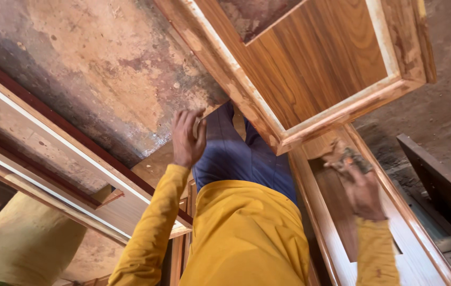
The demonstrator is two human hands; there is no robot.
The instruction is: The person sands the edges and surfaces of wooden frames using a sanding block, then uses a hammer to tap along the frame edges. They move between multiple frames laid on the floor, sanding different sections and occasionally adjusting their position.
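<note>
Looking straight down the person's own body here: yellow shirt, blue trousers, wooden frames all round.

Right hand is out at four o'clock, blurred, fingers closed around a small dark wad that looks like a rag or sanding pad; too smeared to tell which. The wad sits at the fingertips, pressed on the lower frame just under the corner of the upper frame. So the wad is in the grip, at the hand's twelve o'clock end, touching wood.

Left hand is at ten o'clock from the shirt, fingers curled and together, resting near the edge of a board. Whether it grips that edge or merely leans on it, I cannot tell.

How far along? The upper frame's panel at one o'clock shows a warm, glossy grain, while its rim carries pale, whitish streaks, so the surface looks only partly finished. On the lower frame, the strip beneath the wad looks darker than the pale rail at five o'clock. My read: rubbing is under way, with a good deal of the rails left.

At nine o'clock, more frames lean across; a sack sits at seven. Bare earth floor at two o'clock.
</note>
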